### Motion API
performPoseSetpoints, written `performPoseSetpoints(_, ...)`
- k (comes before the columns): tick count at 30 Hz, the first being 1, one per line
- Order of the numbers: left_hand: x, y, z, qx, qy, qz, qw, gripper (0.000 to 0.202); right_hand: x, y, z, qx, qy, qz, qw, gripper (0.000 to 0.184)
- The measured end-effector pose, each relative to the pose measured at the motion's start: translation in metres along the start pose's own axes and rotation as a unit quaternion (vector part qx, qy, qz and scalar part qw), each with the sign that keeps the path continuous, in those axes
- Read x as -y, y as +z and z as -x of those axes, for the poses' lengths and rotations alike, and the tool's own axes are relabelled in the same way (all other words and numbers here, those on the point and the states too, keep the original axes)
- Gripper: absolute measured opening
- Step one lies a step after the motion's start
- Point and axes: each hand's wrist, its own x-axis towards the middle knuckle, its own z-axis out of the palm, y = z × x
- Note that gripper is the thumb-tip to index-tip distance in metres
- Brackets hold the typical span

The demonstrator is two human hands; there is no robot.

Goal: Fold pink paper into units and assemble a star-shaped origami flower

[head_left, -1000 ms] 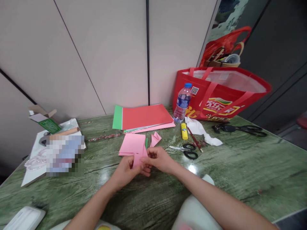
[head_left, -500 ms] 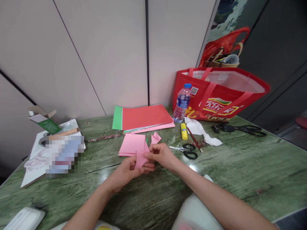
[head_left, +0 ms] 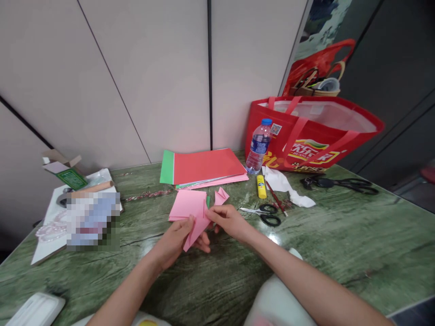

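Both my hands hold one folded pink paper piece (head_left: 196,228) just above the green marble table (head_left: 340,240). My left hand (head_left: 176,242) grips its lower left part, thumb on top and fingers curled under. My right hand (head_left: 227,221) pinches its upper right corner. Right behind it lies a flat pink sheet (head_left: 186,204), with a small folded pink scrap (head_left: 220,195) beside that.
A stack of red and green paper (head_left: 200,167) lies further back. A water bottle (head_left: 258,146), a yellow glue stick (head_left: 261,186), black-handled scissors (head_left: 267,213), crumpled white paper (head_left: 283,183) and a red tote bag (head_left: 312,136) are to the right. A small box (head_left: 64,171) sits left.
The folded pink piece has opened out and swung down to the left into a long pointed shape. My right hand has shifted slightly up and away; my left hand stays under the paper.
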Motion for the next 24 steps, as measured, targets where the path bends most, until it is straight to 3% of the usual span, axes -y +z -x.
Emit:
performPoseSetpoints(5, 0.001, -0.001, -0.002, -0.012, 0.023, -0.068, 0.997, 0.03, -0.004, 0.0, -0.001, 0.0, -0.001, -0.006, 1.0, 0.029)
performPoseSetpoints(9, 0.005, -0.002, -0.005, -0.054, 0.024, -0.154, 0.986, 0.03, -0.011, 0.001, -0.002, -0.03, 0.007, -0.023, 0.999, 0.029)
performPoseSetpoints(12, 0.008, -0.003, -0.007, -0.077, 0.028, -0.186, 0.979, 0.031, -0.015, 0.002, -0.002, -0.054, -0.025, 0.038, 0.998, 0.023)
performPoseSetpoints(16, 0.009, -0.003, -0.009, -0.168, 0.08, -0.245, 0.952, 0.04, -0.014, 0.003, 0.001, -0.04, -0.061, 0.144, 0.987, 0.01)
performPoseSetpoints(19, 0.01, -0.003, -0.01, -0.191, 0.092, -0.239, 0.947, 0.041, -0.011, 0.003, 0.005, -0.036, -0.079, 0.198, 0.976, 0.02)
performPoseSetpoints(24, 0.009, -0.004, -0.011, -0.183, 0.096, -0.235, 0.95, 0.035, -0.008, 0.004, 0.007, -0.038, -0.093, 0.277, 0.956, 0.031)
